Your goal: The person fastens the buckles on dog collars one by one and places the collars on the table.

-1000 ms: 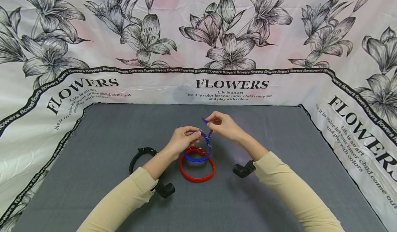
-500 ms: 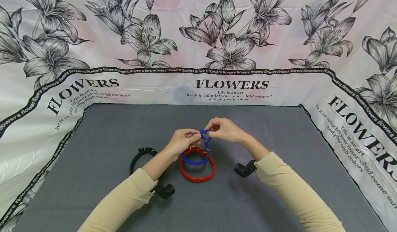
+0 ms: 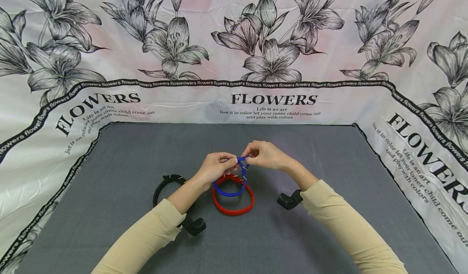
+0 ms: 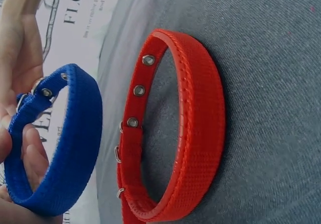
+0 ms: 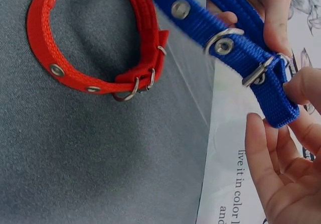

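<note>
A blue dog collar [image 3: 229, 194] hangs in a loop between my two hands, raised over the table. My left hand [image 3: 216, 166] pinches its band near the buckle, thumb on top. My right hand [image 3: 267, 155] pinches the folded strap end, held between thumb and fingers in the right wrist view. There, the strap [image 5: 281, 106] bends back at the metal buckle [image 5: 258, 73], and metal eyelets show along the band. Beneath and just in front lies a red dog collar [image 3: 234, 212], buckled into a ring. In the left wrist view the red collar [image 4: 205, 118] stands on its edge.
A black collar [image 3: 158, 192] lies left of the red one, partly hidden behind my left forearm. Grey cloth [image 3: 310, 241] covers the table. A white flower-printed sheet [image 3: 204, 103] rises at the back and sides. Each wrist bears a black camera.
My right hand has come down and slightly toward me, folding the blue strap end across toward my left hand. The blue loop hangs a little lower. Red and black collars stay put.
</note>
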The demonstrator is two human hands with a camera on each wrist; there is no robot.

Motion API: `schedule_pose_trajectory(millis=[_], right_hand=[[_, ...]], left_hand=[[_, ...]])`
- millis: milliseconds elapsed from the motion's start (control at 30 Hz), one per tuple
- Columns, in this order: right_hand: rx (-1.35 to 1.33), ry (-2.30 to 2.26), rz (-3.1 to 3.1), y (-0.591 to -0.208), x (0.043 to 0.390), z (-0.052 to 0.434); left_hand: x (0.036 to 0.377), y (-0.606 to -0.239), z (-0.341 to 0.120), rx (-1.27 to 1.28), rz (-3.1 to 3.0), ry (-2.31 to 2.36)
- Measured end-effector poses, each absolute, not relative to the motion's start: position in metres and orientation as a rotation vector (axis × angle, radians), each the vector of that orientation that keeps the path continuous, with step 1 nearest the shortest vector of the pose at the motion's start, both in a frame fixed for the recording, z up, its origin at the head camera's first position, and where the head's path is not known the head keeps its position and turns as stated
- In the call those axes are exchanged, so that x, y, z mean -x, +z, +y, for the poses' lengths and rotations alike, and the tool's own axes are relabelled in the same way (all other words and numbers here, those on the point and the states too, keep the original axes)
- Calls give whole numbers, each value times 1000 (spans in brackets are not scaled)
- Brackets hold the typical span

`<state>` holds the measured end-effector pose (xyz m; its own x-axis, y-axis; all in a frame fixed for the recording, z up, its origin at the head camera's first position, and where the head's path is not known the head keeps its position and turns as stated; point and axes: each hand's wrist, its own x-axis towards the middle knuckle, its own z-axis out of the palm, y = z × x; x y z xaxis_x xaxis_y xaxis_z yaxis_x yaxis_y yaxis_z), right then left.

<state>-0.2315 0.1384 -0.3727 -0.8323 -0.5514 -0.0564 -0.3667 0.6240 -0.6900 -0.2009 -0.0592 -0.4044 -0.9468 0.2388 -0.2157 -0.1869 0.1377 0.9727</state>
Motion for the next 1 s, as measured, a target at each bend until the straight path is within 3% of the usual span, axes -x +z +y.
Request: schedule_pose_trajectory(millis=[400,767,1000], right_hand=[[809,-1005,2657,-381,224,132],[504,-1344,2438,-382,227,134],[576,-1356,2411,-384,229,135]], left_hand=[[202,-406,-60,-53,2147,1782],[204,-409,-63,30,2128,1861],[203,-409,-61,22,2140,1852]])
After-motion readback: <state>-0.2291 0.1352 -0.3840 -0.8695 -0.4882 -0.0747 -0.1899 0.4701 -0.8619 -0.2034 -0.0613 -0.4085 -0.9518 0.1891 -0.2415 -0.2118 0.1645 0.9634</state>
